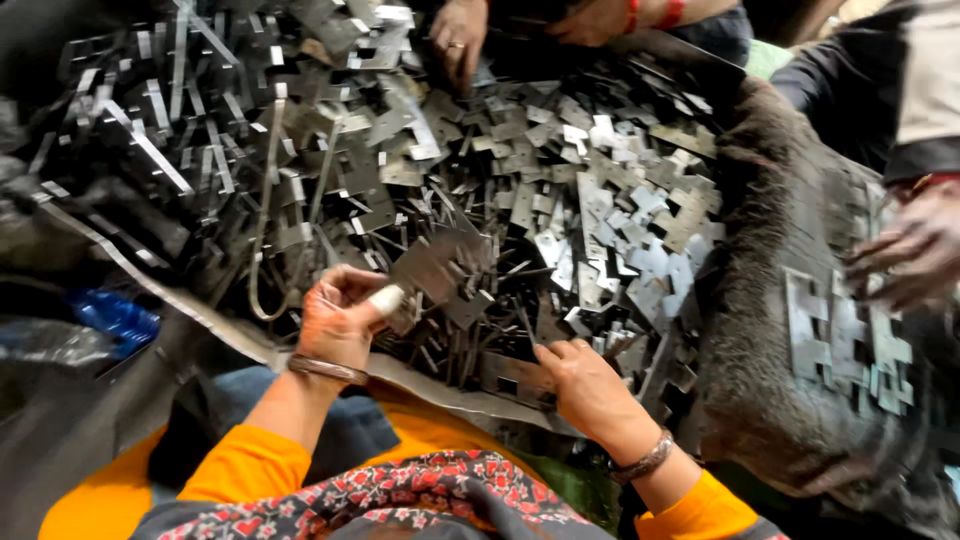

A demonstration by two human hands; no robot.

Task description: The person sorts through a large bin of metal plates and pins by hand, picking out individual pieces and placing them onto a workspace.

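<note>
The left hand [340,322] has its grip clamped on a flat metal plate [432,268], which juts up and to the right of it. The right hand [585,385] rests fingers-down, grip apart, on the heap of metal pieces [560,190]. A co-worker's hand [458,38] digs in the far side.
</note>
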